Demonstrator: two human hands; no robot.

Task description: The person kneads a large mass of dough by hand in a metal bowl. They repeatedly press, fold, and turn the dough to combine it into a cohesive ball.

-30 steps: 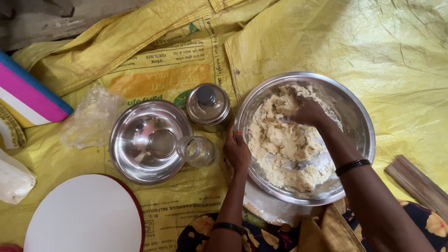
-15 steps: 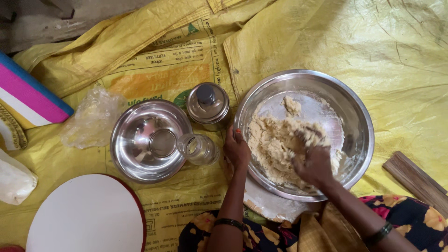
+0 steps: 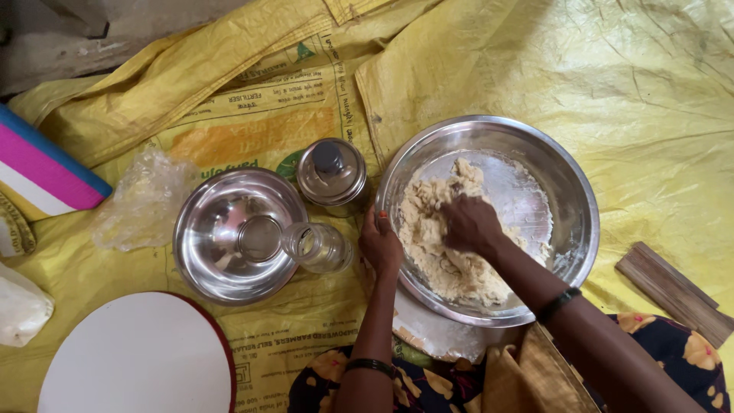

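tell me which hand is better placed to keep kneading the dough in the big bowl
Right. The right hand is already inside the big steel bowl, pressed onto the dough. The left hand grips the bowl's near rim from outside, steadying it, so it would have to let go first.

Pale beige dough point(image 3: 451, 245), silver steel bowl point(image 3: 569, 222), yellow sheet point(image 3: 612, 76), pink-blue-white striped board point(image 3: 42, 164)
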